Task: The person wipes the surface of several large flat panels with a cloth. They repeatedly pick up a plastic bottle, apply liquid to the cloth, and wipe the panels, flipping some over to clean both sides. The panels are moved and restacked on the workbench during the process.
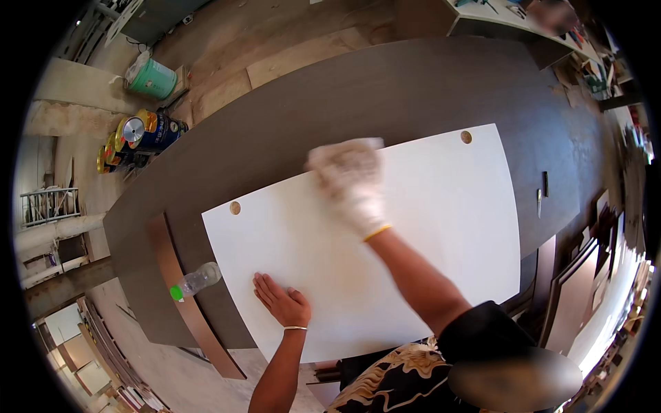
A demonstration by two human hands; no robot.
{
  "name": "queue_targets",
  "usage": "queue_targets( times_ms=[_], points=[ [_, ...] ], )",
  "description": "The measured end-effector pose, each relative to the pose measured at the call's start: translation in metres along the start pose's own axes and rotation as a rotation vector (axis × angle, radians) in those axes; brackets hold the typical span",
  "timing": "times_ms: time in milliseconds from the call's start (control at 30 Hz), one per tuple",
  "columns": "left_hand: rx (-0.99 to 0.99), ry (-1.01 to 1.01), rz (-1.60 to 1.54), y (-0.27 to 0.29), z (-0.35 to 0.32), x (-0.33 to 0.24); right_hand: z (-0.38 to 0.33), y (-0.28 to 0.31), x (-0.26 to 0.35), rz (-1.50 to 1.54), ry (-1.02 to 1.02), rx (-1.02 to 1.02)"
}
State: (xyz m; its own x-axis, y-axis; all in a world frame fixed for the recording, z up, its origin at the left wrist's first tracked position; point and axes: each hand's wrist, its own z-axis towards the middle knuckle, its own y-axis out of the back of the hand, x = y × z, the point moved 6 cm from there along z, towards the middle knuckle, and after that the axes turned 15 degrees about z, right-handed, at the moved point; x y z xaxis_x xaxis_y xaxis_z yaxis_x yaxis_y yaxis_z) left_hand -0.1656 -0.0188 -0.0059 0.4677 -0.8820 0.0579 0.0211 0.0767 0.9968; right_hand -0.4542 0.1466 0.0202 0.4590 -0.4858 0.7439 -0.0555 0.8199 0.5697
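Observation:
A large white panel [420, 255] with two round holes near its far corners lies on a dark brown work surface [413, 82]. My left hand [282, 303], bare with a bracelet at the wrist, rests flat on the panel's near left part, fingers stretched out. My right hand [348, 182] wears a soiled white work glove with a yellow cuff edge and lies over the panel's far edge. Motion smears its fingers; a pale, cloth-like edge shows there, but whether it is a separate rag I cannot tell.
Left of the panel, a clear plastic bottle [200, 279] with a green cap lies by a long brown strip [180, 275]. A utility knife [539, 203] and a dark short piece [546, 184] lie at right. Paint cans [148, 131], a green bucket [153, 79] and leaning boards [571, 296] stand around.

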Motion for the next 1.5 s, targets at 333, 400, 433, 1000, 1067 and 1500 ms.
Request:
queue_targets(
  times_ms=[333,400,433,1000,1067,1500],
  points=[
    [0.022,0.010,-0.019,-0.003,-0.004,0.005,-0.015,0.085,-0.137,0.200,-0.411,0.030],
    [0.003,0.010,-0.010,-0.004,0.000,0.000,-0.004,0.143,-0.147,-0.266,-0.328,-0.101],
    [-0.010,0.018,-0.005,-0.003,-0.001,-0.002,-0.004,0.141,-0.140,-0.413,-0.323,-0.167],
    [-0.048,-0.023,0.033,-0.006,-0.004,0.009,0.009,-0.033,-0.028,-0.186,-0.168,0.446],
    [-0.039,-0.010,0.028,-0.006,-0.001,0.011,0.018,0.050,-0.067,-0.158,-0.282,0.420],
    [-0.050,-0.012,0.082,-0.011,-0.007,0.013,-0.152,0.253,-0.162,-0.361,-0.444,0.016]
  ],
)
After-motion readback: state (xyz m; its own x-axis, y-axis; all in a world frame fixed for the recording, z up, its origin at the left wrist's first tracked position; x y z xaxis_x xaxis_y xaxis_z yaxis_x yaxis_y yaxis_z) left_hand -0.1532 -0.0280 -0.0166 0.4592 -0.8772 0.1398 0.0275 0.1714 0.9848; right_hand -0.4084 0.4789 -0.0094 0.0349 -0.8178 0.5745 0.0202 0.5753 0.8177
